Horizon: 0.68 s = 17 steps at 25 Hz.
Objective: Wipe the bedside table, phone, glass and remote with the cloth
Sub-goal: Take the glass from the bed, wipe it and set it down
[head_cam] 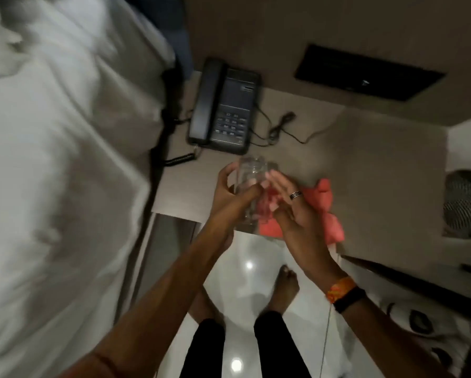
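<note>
Left hand (230,192) is reaching in from lower left, fingers curling around the glass (252,192) and gripping it above the worktop (379,170) front edge. Right hand (291,211) is pressing the cloth (324,203) against the glass's right side, fingers extended. Phone (224,107) is sitting just behind. Glass outline is blurring; remote is not showing.

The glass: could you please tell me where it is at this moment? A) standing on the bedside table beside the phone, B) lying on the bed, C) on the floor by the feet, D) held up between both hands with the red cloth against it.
D: the glass is gripped by the left hand while the right hand presses the red cloth to it, in front of the phone.
</note>
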### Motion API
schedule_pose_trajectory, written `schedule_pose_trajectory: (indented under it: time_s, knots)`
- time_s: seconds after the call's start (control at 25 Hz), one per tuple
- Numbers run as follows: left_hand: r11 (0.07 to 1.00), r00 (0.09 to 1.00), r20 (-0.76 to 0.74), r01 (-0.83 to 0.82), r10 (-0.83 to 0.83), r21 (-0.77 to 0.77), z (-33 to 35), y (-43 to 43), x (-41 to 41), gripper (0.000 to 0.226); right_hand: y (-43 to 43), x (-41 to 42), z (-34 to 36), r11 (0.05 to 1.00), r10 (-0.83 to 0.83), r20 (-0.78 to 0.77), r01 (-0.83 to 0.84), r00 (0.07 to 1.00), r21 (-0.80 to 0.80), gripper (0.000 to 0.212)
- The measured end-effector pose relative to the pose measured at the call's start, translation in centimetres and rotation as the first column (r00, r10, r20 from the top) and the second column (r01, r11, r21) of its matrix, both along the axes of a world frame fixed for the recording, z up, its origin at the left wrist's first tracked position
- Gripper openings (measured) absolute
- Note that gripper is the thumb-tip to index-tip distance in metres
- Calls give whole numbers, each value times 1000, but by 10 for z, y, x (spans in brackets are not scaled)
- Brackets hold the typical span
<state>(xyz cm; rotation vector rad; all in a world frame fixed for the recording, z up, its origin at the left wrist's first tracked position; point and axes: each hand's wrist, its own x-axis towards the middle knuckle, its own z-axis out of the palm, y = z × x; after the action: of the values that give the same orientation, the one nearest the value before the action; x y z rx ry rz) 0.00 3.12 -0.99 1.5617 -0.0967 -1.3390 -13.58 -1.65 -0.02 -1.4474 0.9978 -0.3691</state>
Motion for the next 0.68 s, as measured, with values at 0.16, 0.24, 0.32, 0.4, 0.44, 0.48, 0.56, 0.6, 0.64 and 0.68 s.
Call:
schedule_pose_trajectory:
  time_s: [0.16, 0.24, 0.32, 0.4, 0.44, 0.48, 0.56, 0.6, 0.64, 0.68]
  knots:
    - [997, 1000, 25, -8, 6, 78, -43, -6, -33, 70, -21, -83, -83, 758, 155, -723, -551, 674, -350, 65]
    - [997, 1000, 14, -4, 3, 78, -48, -4, -36, 61, -34, -89, -98, 677, 73, -780, -605, 621, -419, 62]
    - [1000, 999, 36, 6, -7, 29, -51, -5, -37, 55, -49, -73, -90, 879, -112, -521, -160, 846, -448, 50]
    - [1000, 995, 99, -12, 14, -16, -52, -11, -40, 49, -60, -58, -73, 959, -280, -175, 283, 944, -13, 30]
    - [999, 991, 124, -36, 39, -27, -49, -16, -42, 46, -53, -47, -69, 897, -305, -69, 311, 950, 313, 19]
    - [998, 989, 137, -56, 60, -33, -46, -21, -47, 45, -45, -37, -62, 843, -270, -24, 248, 963, 477, 25]
    - [997, 988, 146, -46, 54, -57, -41, -28, -60, 52, -35, -22, -43, 847, -130, -58, 142, 990, 512, 46]
    - [997, 989, 145, -23, 33, -72, -38, -28, -68, 59, -37, -18, -37, 854, -184, -72, 195, 980, 483, 49]
    - [996, 991, 135, 7, 4, -86, -35, -27, -76, 65, -46, -19, -36, 838, -276, -50, 266, 960, 476, 47]
    - [996, 991, 130, 31, -19, -87, -31, -27, -83, 69, -56, -18, -33, 783, -353, -10, 301, 936, 544, 42]
